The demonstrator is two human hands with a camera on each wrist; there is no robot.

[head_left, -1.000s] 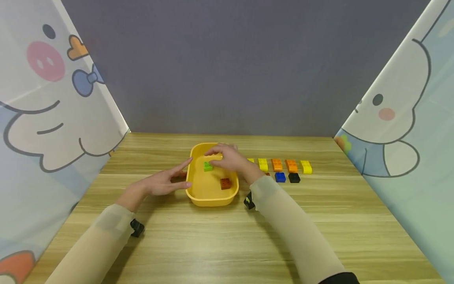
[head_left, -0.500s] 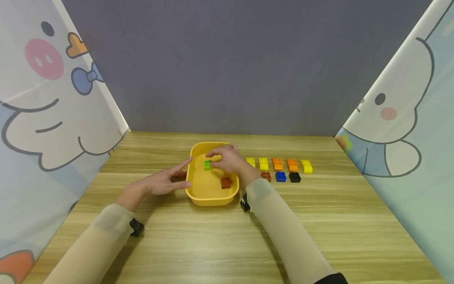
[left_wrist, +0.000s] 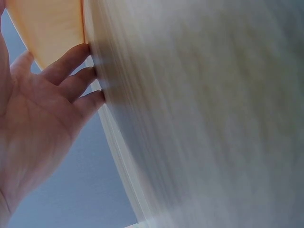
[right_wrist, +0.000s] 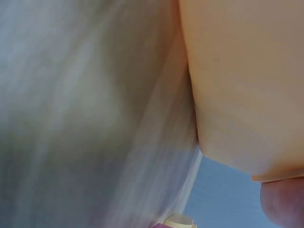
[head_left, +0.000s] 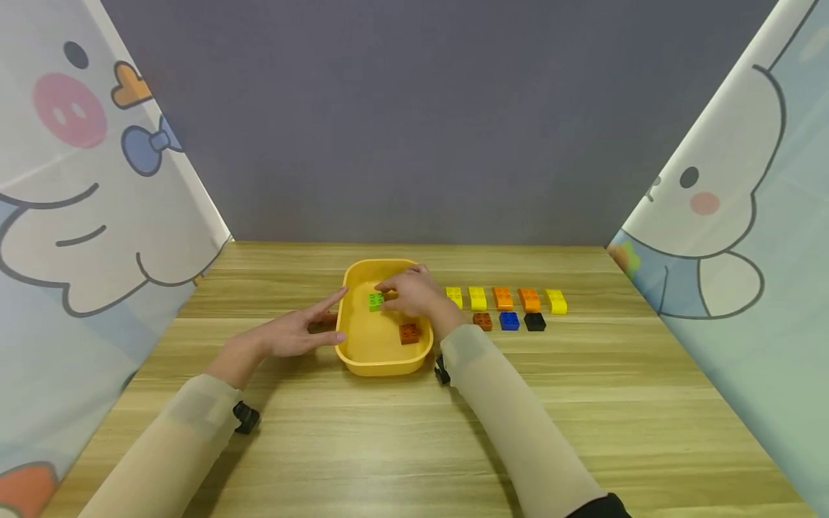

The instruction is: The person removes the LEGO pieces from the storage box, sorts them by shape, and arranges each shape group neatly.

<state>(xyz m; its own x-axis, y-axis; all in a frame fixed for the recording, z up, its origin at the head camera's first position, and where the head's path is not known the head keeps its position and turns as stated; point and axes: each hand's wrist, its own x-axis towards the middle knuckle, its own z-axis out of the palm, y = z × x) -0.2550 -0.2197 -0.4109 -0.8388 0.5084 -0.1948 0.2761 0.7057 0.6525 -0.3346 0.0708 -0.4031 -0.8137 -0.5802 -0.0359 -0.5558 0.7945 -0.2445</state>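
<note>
A yellow tray (head_left: 382, 368) stands on the table with a green toy brick (head_left: 376, 301) and a brown toy brick (head_left: 409, 334) inside. My left hand (head_left: 291, 334) is at the tray's left side, thumb and fingers spread, fingertips right at its rim and wall. In the left wrist view its fingers lie extended by the orange-looking tray wall (left_wrist: 52, 23). My right hand (head_left: 414, 293) reaches over the right rim into the tray. Its thumb and index finger are apart, close beside the green brick; the other fingers are hidden. The right wrist view shows mostly tray wall (right_wrist: 247, 85).
Right of the tray, two rows of toy bricks lie on the wooden table (head_left: 363, 446): several yellow and orange bricks (head_left: 502, 298) behind, then brown (head_left: 482, 321), blue (head_left: 509, 321) and black (head_left: 534, 321) ones. A grey panel (head_left: 414, 129) rises behind, with printed cloths at both sides.
My right hand and forearm have shifted slightly left, bringing the thumb and index finger closer to the green brick. The brown brick in the row now shows fully. The left hand holds its place.
</note>
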